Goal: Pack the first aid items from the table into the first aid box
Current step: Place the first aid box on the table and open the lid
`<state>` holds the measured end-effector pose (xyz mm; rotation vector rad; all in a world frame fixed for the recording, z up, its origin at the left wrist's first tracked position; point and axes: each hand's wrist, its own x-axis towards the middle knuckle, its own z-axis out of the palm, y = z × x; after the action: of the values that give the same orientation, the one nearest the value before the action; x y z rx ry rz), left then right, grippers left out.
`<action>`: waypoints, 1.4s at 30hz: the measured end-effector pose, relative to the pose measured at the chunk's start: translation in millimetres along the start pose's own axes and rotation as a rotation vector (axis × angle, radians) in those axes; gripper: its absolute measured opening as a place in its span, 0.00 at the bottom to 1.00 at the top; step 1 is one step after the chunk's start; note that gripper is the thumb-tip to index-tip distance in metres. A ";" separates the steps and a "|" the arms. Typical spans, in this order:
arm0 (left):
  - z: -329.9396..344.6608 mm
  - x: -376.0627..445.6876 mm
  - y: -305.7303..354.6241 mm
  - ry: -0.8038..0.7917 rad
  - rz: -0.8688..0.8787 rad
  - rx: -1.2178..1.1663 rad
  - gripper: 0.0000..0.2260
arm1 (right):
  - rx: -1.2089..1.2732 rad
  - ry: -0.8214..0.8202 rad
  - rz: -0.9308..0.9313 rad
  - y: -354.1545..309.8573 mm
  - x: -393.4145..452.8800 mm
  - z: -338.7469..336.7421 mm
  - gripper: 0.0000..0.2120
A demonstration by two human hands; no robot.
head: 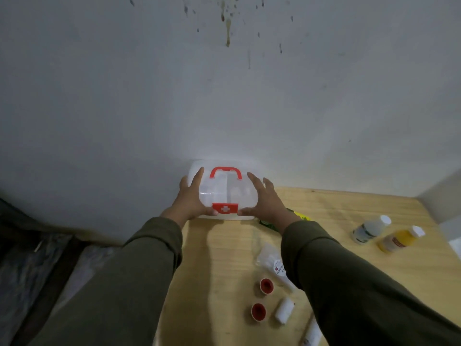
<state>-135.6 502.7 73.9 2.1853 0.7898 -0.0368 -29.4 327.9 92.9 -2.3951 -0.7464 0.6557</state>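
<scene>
Nearest the camera, on the wooden table [324, 208], a white tube [311, 333] lies at the bottom edge, mostly cut off. Just beyond it a small white roll [284, 310] lies on its side, long axis running roughly toward the wall. To its left sit two red-lined tape rolls: one [258, 311] nearer, one [266, 285] just beyond, open ends up. A clear packet [270, 258] with a printed label lies past them, partly under the right sleeve [349, 283].

Further right stand two bottles, well apart from the rolls: a yellow bottle [399, 239] and a white bottle [371, 228], both with white caps, appearing tilted toward the upper right in this wide view. A green and yellow packet [300, 216] shows behind the right wrist.

Farthest, the box [224, 193] sits at the table's far left corner against the wall [224, 96], lid closed, long axis left to right, red clasp [225, 208] facing the person, red handle [225, 173] on the far side of the lid. The left hand [193, 196] grips the box's left end, fingers spread along the lid, thumb near the clasp. The right hand [262, 198] grips the right end, fingers spread, thumb near the clasp.
</scene>
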 end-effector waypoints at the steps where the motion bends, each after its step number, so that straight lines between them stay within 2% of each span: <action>1: 0.3 -1.2 -0.5 -0.002 -0.004 -0.003 0.55 | 0.001 0.002 0.006 -1.2 -0.9 1.1 0.51; 14: 16.9 -62.7 -11.5 0.027 -0.007 -0.042 0.53 | -0.142 0.051 -0.043 12.4 -56.4 28.4 0.50; 18: 22.1 -75.9 -14.9 0.053 -0.013 -0.022 0.53 | -0.358 0.160 -0.106 22.1 -67.1 39.3 0.47; 23: 29.8 -84.0 -20.5 0.135 0.017 -0.055 0.47 | -0.702 0.296 -0.373 22.0 -64.4 58.9 0.47; 27: 28.6 -88.4 -27.3 0.165 0.034 -0.065 0.47 | -0.793 0.333 -0.373 12.0 -60.4 82.7 0.51; 31: 21.4 -91.2 -28.9 0.162 0.078 -0.078 0.46 | -0.831 0.410 -0.398 9.0 -58.5 87.3 0.46; 35: 14.9 -91.5 -30.0 0.155 0.114 -0.126 0.43 | -0.835 0.377 -0.470 12.9 -59.9 82.5 0.42; 38: 13.1 -93.9 -29.7 0.145 0.111 -0.154 0.47 | -0.847 0.306 -0.501 14.8 -62.5 78.8 0.39; 42: 14.7 -95.6 -30.9 0.159 0.021 -0.155 0.58 | -0.887 0.267 -0.552 17.8 -72.3 72.6 0.27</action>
<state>-226.3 457.2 69.1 2.0666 0.8295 0.2048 -117.9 295.5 49.1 -2.7010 -1.7457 -0.2983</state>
